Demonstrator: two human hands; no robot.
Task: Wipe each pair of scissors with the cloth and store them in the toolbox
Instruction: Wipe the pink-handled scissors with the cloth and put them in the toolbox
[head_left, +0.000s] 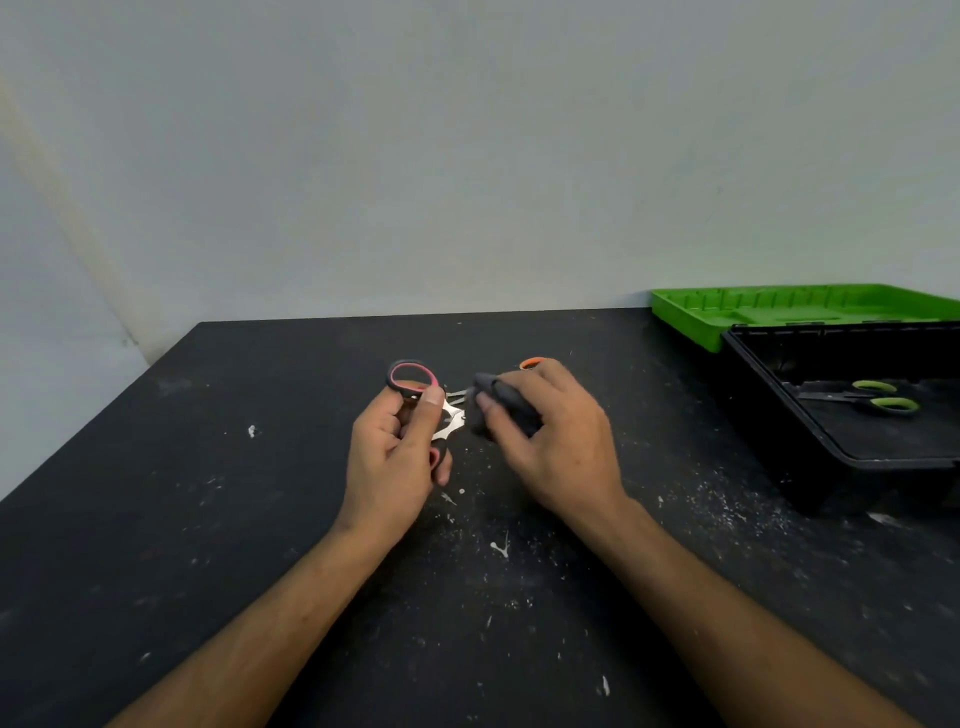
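Fingers (432, 402) of the left hand (387, 462), centre of the frame: curled round the pink-and-black scissors (415, 382), thumb pressed near the pivot, one handle loop standing above the fist, the other loop partly hidden low in the palm. Blades: spread, pointing right, tips lost behind the cloth.

Right hand (558, 441), just right of centre: fingers clenched round a dark grey cloth (501, 397), which is bunched against the blades. Whether the cloth fully wraps the blades cannot be told.

Orange handle loop (531, 362), upper edge of the right hand: a small arc only, the rest hidden behind the knuckles; seemingly another pair of scissors lying on the table.

Table (208, 519), lower half of the frame: black top, flecked with white specks and smears.

Toolbox (769, 415), right edge of the frame: black tray, open, standing on the table. Green lid (691, 317) thrown back behind it, against the wall.

Green-handled scissors (878, 397), inside the toolbox tray: lying flat, blades closed and pointing left, well apart from both hands.
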